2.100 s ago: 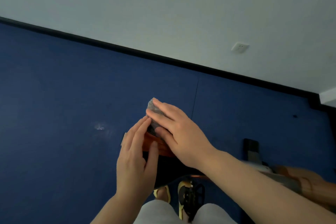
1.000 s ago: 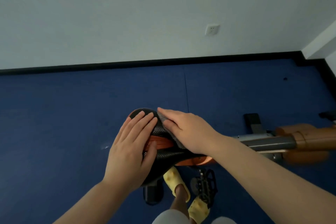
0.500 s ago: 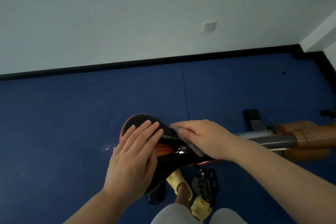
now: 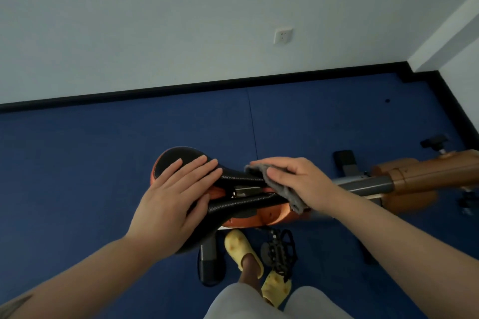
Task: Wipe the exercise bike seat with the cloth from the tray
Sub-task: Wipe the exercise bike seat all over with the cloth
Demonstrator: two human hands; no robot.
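Note:
The black exercise bike seat [image 4: 181, 156] with orange trim lies below me in the middle of the head view. My left hand [image 4: 176, 197] rests flat on its wide rear part, fingers spread. At the narrow front end my right hand [image 4: 298, 184] presses a grey cloth [image 4: 282, 189] onto the seat. The cloth hangs down past the seat's edge under my palm. No tray is in view.
The bike's orange and grey frame [image 4: 414, 176] runs off to the right. A black pedal [image 4: 281, 247] and the seat post [image 4: 208, 261] sit below the seat, beside my feet in yellow slippers [image 4: 243, 248]. Blue floor mats [image 4: 77, 163] meet a white wall with a socket [image 4: 283, 35].
My right hand has slid the cloth from the seat's rear towards its narrow front end, to the right. My left hand has stayed flat on the rear part. The view has tilted.

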